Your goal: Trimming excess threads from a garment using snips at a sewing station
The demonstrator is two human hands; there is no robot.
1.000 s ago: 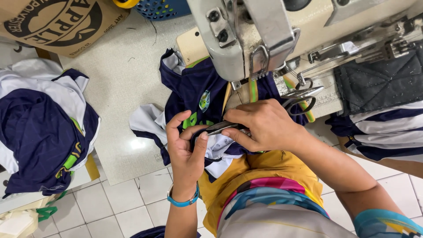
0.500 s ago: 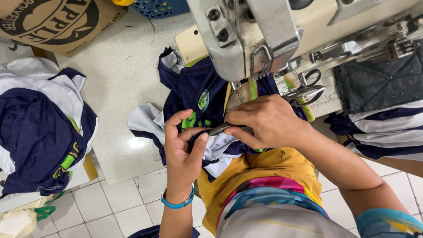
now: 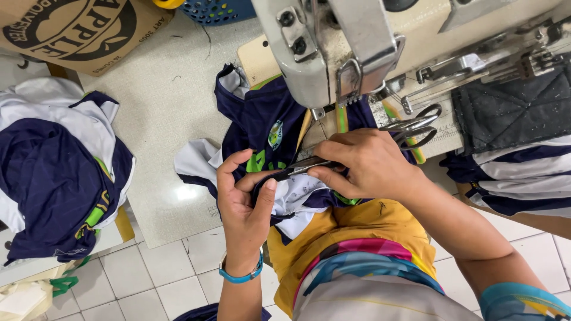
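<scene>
White floor tiles run along the bottom of the view, and above them a pale speckled sewing table [image 3: 160,113] fills the middle, with a grey sewing machine [image 3: 333,47] looming over its right side. Down at the table's edge, the left hand [image 3: 247,202] pinches a fold of a navy and white garment [image 3: 267,137], thumb and fingers pressed together on the cloth, a blue wristband [image 3: 241,274] showing below. Right beside it, touching the same fold, the right hand [image 3: 369,163] grips a small dark snipping tool [image 3: 297,169], fingers closed tight around it, the tip pointing left to the cloth at the left thumb. The garment spills from under the machine head down into the person's lap. Just past the right hand, a pair of scissors [image 3: 416,126] lies on the machine bed. Well off to the left, a heap of matching navy and white garments [image 3: 53,178] sits piled, and a cardboard box [image 3: 77,27] occupies the top left corner.
</scene>
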